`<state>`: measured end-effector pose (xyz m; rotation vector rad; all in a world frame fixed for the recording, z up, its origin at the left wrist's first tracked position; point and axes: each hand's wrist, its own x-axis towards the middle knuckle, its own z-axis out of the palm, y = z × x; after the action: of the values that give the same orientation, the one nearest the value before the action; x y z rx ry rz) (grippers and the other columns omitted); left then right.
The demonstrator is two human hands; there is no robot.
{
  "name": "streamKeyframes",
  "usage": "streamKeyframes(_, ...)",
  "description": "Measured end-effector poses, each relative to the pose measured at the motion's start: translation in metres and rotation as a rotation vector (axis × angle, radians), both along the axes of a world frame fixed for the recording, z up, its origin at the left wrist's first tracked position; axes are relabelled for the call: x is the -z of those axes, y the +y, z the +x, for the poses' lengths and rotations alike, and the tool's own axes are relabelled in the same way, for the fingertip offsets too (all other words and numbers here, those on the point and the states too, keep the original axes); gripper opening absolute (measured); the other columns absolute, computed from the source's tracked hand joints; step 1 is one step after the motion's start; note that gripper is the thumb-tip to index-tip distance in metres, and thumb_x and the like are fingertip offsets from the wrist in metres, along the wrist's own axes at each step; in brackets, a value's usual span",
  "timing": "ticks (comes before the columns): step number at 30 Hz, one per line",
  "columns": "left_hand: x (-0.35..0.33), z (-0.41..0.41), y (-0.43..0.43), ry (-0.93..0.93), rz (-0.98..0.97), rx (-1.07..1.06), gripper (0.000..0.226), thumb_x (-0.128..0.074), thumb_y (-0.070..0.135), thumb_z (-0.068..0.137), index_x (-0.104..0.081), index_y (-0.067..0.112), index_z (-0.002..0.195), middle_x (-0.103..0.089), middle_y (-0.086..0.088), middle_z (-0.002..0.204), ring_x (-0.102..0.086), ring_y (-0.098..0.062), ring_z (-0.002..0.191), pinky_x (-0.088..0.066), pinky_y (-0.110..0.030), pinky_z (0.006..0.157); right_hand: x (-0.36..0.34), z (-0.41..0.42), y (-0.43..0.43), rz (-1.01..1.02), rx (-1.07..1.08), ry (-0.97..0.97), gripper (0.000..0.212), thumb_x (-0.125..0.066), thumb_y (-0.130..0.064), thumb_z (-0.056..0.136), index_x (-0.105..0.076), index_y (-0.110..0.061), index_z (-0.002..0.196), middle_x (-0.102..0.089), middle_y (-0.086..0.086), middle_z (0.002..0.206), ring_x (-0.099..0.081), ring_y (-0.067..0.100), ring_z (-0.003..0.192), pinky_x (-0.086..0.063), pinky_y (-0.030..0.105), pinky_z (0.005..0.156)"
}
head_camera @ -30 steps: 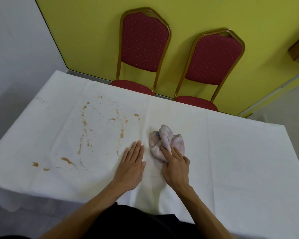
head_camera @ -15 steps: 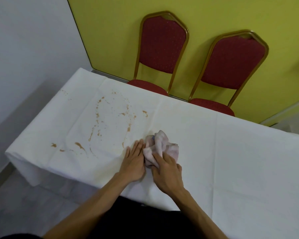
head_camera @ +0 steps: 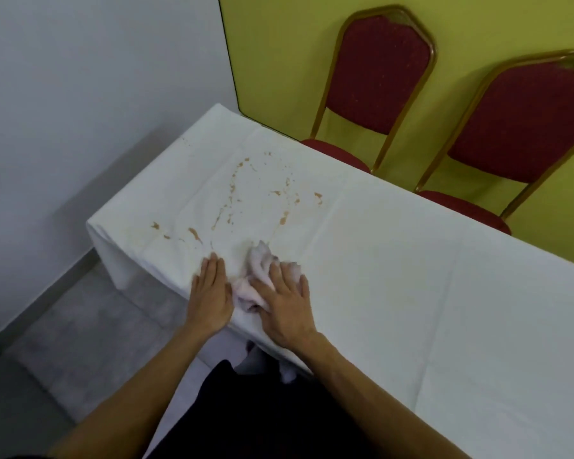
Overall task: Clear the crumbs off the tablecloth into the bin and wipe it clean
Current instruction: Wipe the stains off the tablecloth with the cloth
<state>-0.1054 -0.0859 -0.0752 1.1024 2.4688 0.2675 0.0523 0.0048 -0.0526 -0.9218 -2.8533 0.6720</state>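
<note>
**Ana:** Near the front edge of the white tablecloth (head_camera: 395,260), both hands are down. How should this wiping step be done well?

**Ben:** I'd press the crumpled pink cloth (head_camera: 258,276) flat under the palm and drag it in short, overlapping strokes toward the brown stains (head_camera: 232,197), which lie just beyond it and to the left. The tablecloth looks thin and loose over the table, so it will likely bunch if only one hand works.

**Ana:** Is that what the left hand (head_camera: 210,293) is for?

**Ben:** It seems so. It lies palm down on the bare fabric just beside the cloth, fingers (head_camera: 212,266) straight and close together, holding nothing. Kept pressed there, it should pin the fabric against the pull of the wipe.

**Ana:** And the right hand (head_camera: 287,301)?

**Ben:** It rests on top of the cloth, fingers (head_camera: 272,271) spread moderately and laid over the wad rather than curled tight around it. Part of the cloth pokes out past the fingertips and between the two hands.

**Ana:** Any risk?

**Ben:** Smearing, I'd judge. The marks look like sauce more than dry crumbs, so turning the cloth to a fresh face would help. No bin is in view, so I can't say where crumbs would go. Two red chairs (head_camera: 378,77) stand along the far side, clear of the work.
</note>
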Motion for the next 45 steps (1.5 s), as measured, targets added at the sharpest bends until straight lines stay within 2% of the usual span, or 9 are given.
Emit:
streamKeyframes(6, 0.000, 0.000, -0.005, 0.016, 0.021, 0.028, 0.063, -0.031, 0.026, 0.105, 0.000, 0.007, 0.156, 0.010, -0.009, 0.165, 0.010, -0.022, 0.152, 0.001, -0.043, 0.123, 0.004, 0.011, 0.020, 0.019, -0.077, -0.065, 0.064, -0.045, -0.039, 0.088, -0.033, -0.036, 0.151, -0.027, 0.000, 0.161, -0.019, 0.025, 0.149, -0.016, 0.056, 0.113)
streamKeyframes(10, -0.001, 0.004, -0.005, 0.033, 0.024, 0.037, 0.058, -0.022, 0.025, 0.107, 0.001, 0.006, 0.156, 0.014, -0.010, 0.164, 0.013, -0.023, 0.152, 0.002, -0.042, 0.124, 0.002, 0.052, 0.079, -0.005, 0.197, -0.141, 0.071, -0.051, -0.020, 0.089, -0.027, -0.036, 0.154, -0.019, 0.000, 0.163, -0.009, 0.021, 0.151, -0.011, 0.055, 0.117)
streamKeyframes(17, -0.006, -0.007, -0.013, 0.005, 0.030, 0.123, 0.059, -0.025, 0.022, 0.106, 0.003, 0.006, 0.156, 0.016, -0.009, 0.163, 0.014, -0.023, 0.152, 0.005, -0.038, 0.123, -0.007, 0.020, 0.073, 0.027, 0.505, -0.040, 0.058, -0.058, -0.016, 0.083, -0.049, -0.022, 0.141, -0.045, 0.007, 0.144, -0.034, 0.031, 0.136, -0.030, 0.049, 0.109)
streamKeyframes(22, -0.009, -0.041, -0.027, -0.012, 0.210, 0.117, 0.061, -0.041, 0.011, 0.098, -0.016, 0.000, 0.153, -0.017, -0.016, 0.162, -0.016, -0.027, 0.151, -0.013, -0.038, 0.123, -0.004, -0.052, 0.007, -0.009, 0.248, 0.117, 0.064, -0.057, -0.008, 0.081, -0.049, -0.014, 0.144, -0.051, 0.013, 0.140, -0.041, 0.038, 0.133, -0.032, 0.049, 0.111)
streamKeyframes(26, -0.002, -0.070, -0.051, 0.054, 0.175, 0.191, 0.065, -0.024, 0.039, 0.098, -0.019, 0.007, 0.155, -0.010, -0.004, 0.164, -0.006, -0.019, 0.152, -0.007, -0.040, 0.122, -0.002, -0.073, -0.013, -0.005, 0.036, 0.174, 0.066, -0.055, -0.007, 0.082, -0.048, -0.020, 0.146, -0.047, 0.010, 0.149, -0.039, 0.035, 0.138, -0.032, 0.046, 0.114)
streamKeyframes(31, -0.001, -0.103, -0.062, -0.001, 0.187, 0.066, 0.058, -0.042, 0.022, 0.101, -0.023, 0.004, 0.153, -0.009, -0.008, 0.165, -0.002, -0.022, 0.153, -0.007, -0.042, 0.124, 0.000, -0.030, 0.040, 0.063, 0.338, 0.086, 0.073, -0.062, 0.002, 0.069, -0.053, -0.009, 0.140, -0.056, 0.018, 0.134, -0.048, 0.040, 0.127, -0.036, 0.052, 0.109)
streamKeyframes(36, -0.008, -0.161, -0.056, 0.001, 0.195, -0.125, 0.057, -0.039, 0.020, 0.102, -0.022, 0.001, 0.153, -0.011, -0.012, 0.164, -0.003, -0.024, 0.153, -0.009, -0.046, 0.123, -0.005, -0.056, 0.030, 0.084, 0.550, 0.073, 0.061, -0.044, -0.010, 0.072, -0.059, -0.010, 0.132, -0.059, 0.021, 0.122, -0.054, 0.045, 0.109, -0.048, 0.054, 0.089)
streamKeyframes(40, -0.006, -0.202, -0.050, 0.013, 0.135, -0.146, 0.069, -0.039, 0.036, 0.103, -0.010, 0.001, 0.155, -0.001, -0.014, 0.165, 0.005, -0.026, 0.153, -0.005, -0.049, 0.123, -0.009, -0.133, -0.018, 0.012, 0.369, 0.094, 0.074, -0.053, -0.012, 0.074, -0.044, -0.019, 0.147, -0.057, 0.020, 0.127, -0.051, 0.042, 0.112, -0.051, 0.047, 0.087)
streamKeyframes(45, 0.006, -0.218, -0.058, 0.032, -0.026, -0.088, 0.077, -0.030, 0.049, 0.102, 0.010, 0.010, 0.155, 0.017, -0.005, 0.164, 0.017, -0.018, 0.151, 0.005, -0.051, 0.122, -0.008, -0.218, -0.079, -0.091, -0.006, 0.131, 0.053, -0.052, -0.023, 0.081, -0.060, -0.014, 0.132, -0.057, 0.011, 0.133, -0.048, 0.031, 0.125, -0.037, 0.045, 0.106)
